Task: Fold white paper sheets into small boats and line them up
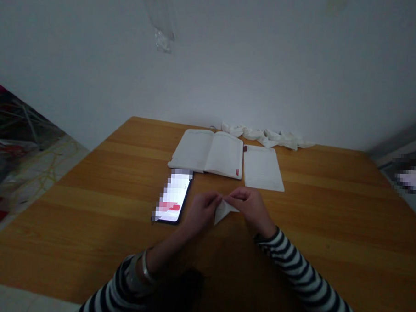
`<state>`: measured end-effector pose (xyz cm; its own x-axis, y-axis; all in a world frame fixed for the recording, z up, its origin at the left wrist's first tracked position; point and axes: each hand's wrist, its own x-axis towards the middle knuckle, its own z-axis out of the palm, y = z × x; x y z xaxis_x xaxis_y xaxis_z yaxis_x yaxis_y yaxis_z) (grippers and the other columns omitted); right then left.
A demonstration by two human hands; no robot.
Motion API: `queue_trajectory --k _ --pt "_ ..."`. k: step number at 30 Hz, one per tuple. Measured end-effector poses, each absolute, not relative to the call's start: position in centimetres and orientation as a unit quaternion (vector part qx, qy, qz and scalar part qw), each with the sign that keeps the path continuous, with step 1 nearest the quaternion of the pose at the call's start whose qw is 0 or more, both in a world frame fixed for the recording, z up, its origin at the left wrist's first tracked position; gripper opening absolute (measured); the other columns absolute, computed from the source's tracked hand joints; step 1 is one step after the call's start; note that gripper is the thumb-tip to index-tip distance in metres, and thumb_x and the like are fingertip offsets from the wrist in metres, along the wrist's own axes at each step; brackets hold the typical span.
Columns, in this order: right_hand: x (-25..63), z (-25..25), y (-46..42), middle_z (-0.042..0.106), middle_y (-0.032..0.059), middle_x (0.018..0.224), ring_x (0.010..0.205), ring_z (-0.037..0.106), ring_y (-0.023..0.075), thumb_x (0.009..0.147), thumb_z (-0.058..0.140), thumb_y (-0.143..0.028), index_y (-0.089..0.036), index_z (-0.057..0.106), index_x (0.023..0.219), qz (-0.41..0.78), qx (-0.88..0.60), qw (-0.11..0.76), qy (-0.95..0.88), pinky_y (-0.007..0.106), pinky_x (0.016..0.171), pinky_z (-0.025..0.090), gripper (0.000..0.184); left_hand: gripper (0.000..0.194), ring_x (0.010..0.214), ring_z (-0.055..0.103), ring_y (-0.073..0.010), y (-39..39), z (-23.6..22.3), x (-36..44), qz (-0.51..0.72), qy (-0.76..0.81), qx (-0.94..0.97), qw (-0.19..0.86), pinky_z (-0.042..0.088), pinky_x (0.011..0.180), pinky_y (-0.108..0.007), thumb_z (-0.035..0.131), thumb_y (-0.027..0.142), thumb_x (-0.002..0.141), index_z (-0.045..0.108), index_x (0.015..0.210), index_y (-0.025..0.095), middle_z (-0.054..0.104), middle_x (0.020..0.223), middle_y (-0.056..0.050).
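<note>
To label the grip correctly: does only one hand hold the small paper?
No, the left hand and right hand both pinch the small paper.

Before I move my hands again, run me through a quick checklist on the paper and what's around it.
1. Paper gripped on both sides: ok, the fingers of the left hand and right hand pinch it near its top.
2. Paper's creases sharp: cannot tell, too small and dim.
3. Phone screen lit: ok, it lies left of the left hand.
4. Notebook open: ok, beyond the hands.
5. Sheet apart from the paper: ok, right of the notebook.
6. Bracelet away from the paper: ok, on the left forearm.
</note>
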<state>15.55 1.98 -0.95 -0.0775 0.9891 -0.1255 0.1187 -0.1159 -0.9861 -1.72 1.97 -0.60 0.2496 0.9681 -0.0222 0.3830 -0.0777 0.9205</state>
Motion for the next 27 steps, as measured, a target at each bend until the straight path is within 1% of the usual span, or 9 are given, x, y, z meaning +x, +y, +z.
queue_trajectory --k 3,5,9,14,16,18,23,25,27 --pt "15.7 -1.0 1.8 0.072 0.0049 0.064 0.055 0.064 0.016 0.073 0.074 -0.033 -0.015 0.072 0.07 0.498 -0.539 0.394 -0.554 0.026 0.052 0.046 0.018 0.031 0.055 0.05 -0.0133 1.8 -1.0 -1.6 0.311 0.537 0.68 0.39 0.033 0.053 -0.023 0.05 0.028 0.086 0.061 0.061 0.015 0.056 0.056 0.001" --pt "15.8 -0.9 1.8 0.076 0.0069 0.076 0.066 0.069 0.0183 0.077 0.069 -0.028 -0.016 0.074 0.08 0.501 -0.515 0.4 -0.568 0.029 0.061 0.052 0.013 0.028 0.056 0.052 -0.0135 2.0 -0.9 -1.8 0.309 0.548 0.684 0.369 0.033 0.053 -0.023 0.05 0.026 0.086 0.063 0.063 0.015 0.057 0.057 0.001" --pt "15.8 -0.3 1.9 0.077 0.0066 0.099 0.088 0.072 0.0196 0.079 0.062 -0.019 -0.02 0.071 0.106 0.541 -0.445 0.458 -0.547 0.034 0.082 0.055 0.028 0.024 0.056 0.055 -0.0144 2.8 -0.3 -2.5 0.369 0.566 0.64 0.366 0.038 0.053 -0.023 0.054 0.029 0.085 0.065 0.068 0.015 0.061 0.058 0.0" --pt "14.9 0.0 1.9 0.072 0.0046 0.114 0.102 0.069 0.0198 0.083 0.066 -0.029 -0.026 0.06 0.126 0.604 -0.37 0.512 -0.486 0.034 0.086 0.056 0.043 0.028 0.075 0.068 -0.0189 2.9 0.0 -2.3 0.49 0.499 0.535 0.474 0.051 0.065 -0.026 0.059 0.037 0.087 0.068 0.102 0.015 0.075 0.087 -0.006" --pt "14.6 -0.2 1.8 0.071 0.0043 0.116 0.101 0.068 0.02 0.079 0.072 -0.031 -0.026 0.062 0.123 0.603 -0.357 0.505 -0.503 0.034 0.086 0.055 0.046 0.032 0.085 0.07 -0.0207 2.6 0.0 -2.0 0.493 0.467 0.537 0.5 0.054 0.073 -0.029 0.058 0.038 0.09 0.066 0.112 0.017 0.075 0.1 -0.008" --pt "14.4 -0.6 1.8 0.074 0.0042 0.105 0.091 0.069 0.0193 0.079 0.073 -0.033 -0.023 0.066 0.114 0.575 -0.382 0.509 -0.514 0.032 0.082 0.056 0.037 0.031 0.094 0.069 -0.0221 2.3 -0.2 -1.7 0.472 0.449 0.564 0.507 0.053 0.08 -0.031 0.055 0.038 0.092 0.068 0.112 0.018 0.074 0.108 -0.009" --pt "14.9 -1.5 2.0 0.069 -0.0011 0.064 0.057 0.063 0.015 0.082 0.069 -0.038 -0.019 0.066 0.084 0.52 -0.478 0.51 -0.491 0.024 0.052 0.048 0.02 0.029 0.089 0.067 -0.0243 1.4 -0.7 -1.0 0.355 0.452 0.669 0.472 0.052 0.079 -0.034 0.065 0.034 0.085 0.067 0.108 0.016 0.073 0.101 -0.009" --pt "15.0 -1.7 2.0 0.067 -0.0012 0.061 0.055 0.062 0.0152 0.08 0.07 -0.038 -0.018 0.065 0.081 0.503 -0.498 0.501 -0.499 0.023 0.05 0.047 0.02 0.028 0.09 0.066 -0.0241 1.2 -1.0 -0.9 0.334 0.456 0.696 0.443 0.05 0.08 -0.033 0.066 0.031 0.085 0.065 0.11 0.017 0.072 0.103 -0.008" --pt "15.1 -1.7 2.0 0.072 0.0022 0.07 0.063 0.067 0.0181 0.079 0.07 -0.037 -0.018 0.068 0.083 0.481 -0.507 0.496 -0.515 0.026 0.057 0.051 0.019 0.032 0.088 0.066 -0.0226 1.2 -1.2 -0.9 0.324 0.466 0.701 0.432 0.05 0.078 -0.033 0.059 0.032 0.09 0.06 0.119 0.018 0.072 0.102 -0.008"
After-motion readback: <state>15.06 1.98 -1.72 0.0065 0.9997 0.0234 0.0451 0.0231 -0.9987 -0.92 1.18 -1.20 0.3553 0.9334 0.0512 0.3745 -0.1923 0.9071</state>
